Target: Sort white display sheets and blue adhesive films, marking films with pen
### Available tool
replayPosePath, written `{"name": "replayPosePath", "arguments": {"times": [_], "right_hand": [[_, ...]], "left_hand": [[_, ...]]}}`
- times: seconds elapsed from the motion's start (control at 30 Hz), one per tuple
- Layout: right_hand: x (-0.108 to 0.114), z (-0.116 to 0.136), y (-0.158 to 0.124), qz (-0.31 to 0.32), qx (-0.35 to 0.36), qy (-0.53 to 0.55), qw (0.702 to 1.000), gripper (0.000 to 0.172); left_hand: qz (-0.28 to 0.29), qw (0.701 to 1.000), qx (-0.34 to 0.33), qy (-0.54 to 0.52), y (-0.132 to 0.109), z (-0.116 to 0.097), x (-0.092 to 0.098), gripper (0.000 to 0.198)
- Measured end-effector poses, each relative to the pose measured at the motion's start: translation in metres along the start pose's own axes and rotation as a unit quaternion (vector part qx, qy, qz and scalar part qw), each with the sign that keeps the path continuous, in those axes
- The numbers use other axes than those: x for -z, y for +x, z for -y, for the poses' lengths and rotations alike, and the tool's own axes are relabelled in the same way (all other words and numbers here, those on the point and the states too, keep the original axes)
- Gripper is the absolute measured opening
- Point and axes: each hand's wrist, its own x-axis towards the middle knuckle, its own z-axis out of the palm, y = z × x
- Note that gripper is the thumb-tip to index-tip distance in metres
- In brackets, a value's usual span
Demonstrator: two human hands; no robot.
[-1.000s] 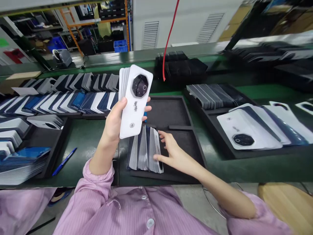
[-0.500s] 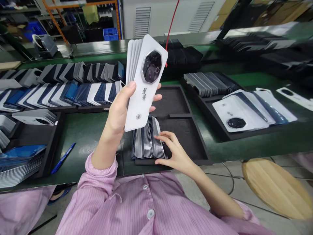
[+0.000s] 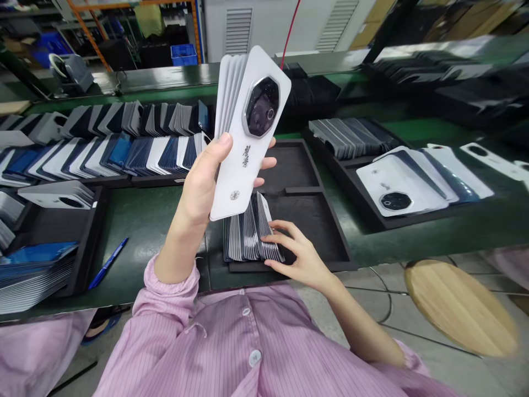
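My left hand (image 3: 204, 171) is closed around a fanned stack of white phone back covers (image 3: 237, 182), raised above the bench. The front cover faces me, with a dark octagonal camera window near its top and small dark markings below. Below it, my right hand (image 3: 303, 256) is at the right end of a row of phone back covers (image 3: 250, 237) standing on edge in a black tray (image 3: 336, 234). Its thumb and fingers are curved and apart, with the fingertips at the last covers' edges. The held stack hides part of that row.
Rows of white, grey and dark blue covers (image 3: 159, 157) stand at the back left. A blue pen (image 3: 108, 263) lies by the left tray (image 3: 88, 242). At right, another tray (image 3: 374, 218) holds more covers. A round wooden stool (image 3: 458, 309) stands below the bench's right side.
My left hand has raised the held covers slightly and turned them a little to the right. The right hand's fingers have come closer to the row's end.
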Motion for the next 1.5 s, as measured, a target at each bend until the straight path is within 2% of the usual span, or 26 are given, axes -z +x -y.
{"name": "replayPosePath", "arguments": {"times": [0.2, 0.4, 0.5, 0.67, 0.83, 0.93, 1.03, 1.13, 1.2, 1.33, 1.5], "right_hand": [[-0.011, 0.001, -0.004, -0.049, 0.019, -0.042, 0.998, 0.030], [-0.024, 0.003, -0.006, -0.101, 0.047, -0.116, 0.987, 0.037], [-0.030, 0.004, -0.006, -0.123, 0.045, -0.145, 0.981, 0.040], [-0.035, 0.001, -0.009, -0.185, -0.002, -0.165, 0.969, 0.046], [-0.019, -0.009, -0.010, -0.244, -0.060, -0.149, 0.956, 0.054], [-0.005, -0.017, -0.012, -0.261, -0.111, -0.108, 0.953, 0.046], [0.004, -0.025, -0.014, -0.257, -0.148, -0.051, 0.954, 0.039], [0.005, -0.030, -0.015, -0.247, -0.172, -0.019, 0.953, 0.028], [0.004, -0.031, -0.014, -0.240, -0.192, -0.013, 0.951, 0.019], [0.004, -0.032, -0.011, -0.222, -0.201, -0.015, 0.954, 0.018], [0.006, -0.037, -0.012, -0.197, -0.199, -0.018, 0.960, 0.023]], "left_hand": [[0.008, 1.000, 0.008, -0.009, -0.003, 0.002, -0.003, 0.040], [0.013, 1.000, 0.023, 0.007, -0.006, 0.002, -0.005, 0.046], [0.009, 1.000, 0.022, -0.010, -0.006, 0.002, -0.005, 0.042], [0.006, 0.999, 0.021, -0.040, -0.008, 0.001, -0.007, 0.039], [-0.037, 0.999, 0.029, -0.024, -0.010, 0.003, -0.001, 0.048], [-0.097, 0.994, 0.046, -0.014, -0.016, 0.012, 0.017, 0.055], [-0.177, 0.982, 0.072, 0.012, -0.029, 0.031, 0.049, 0.061], [-0.276, 0.953, 0.101, 0.073, -0.048, 0.057, 0.086, 0.070], [-0.327, 0.921, 0.134, 0.164, -0.061, 0.074, 0.108, 0.067], [-0.368, 0.877, 0.165, 0.262, -0.077, 0.093, 0.135, 0.049], [-0.344, 0.845, 0.141, 0.386, -0.077, 0.098, 0.137, 0.049]]}}
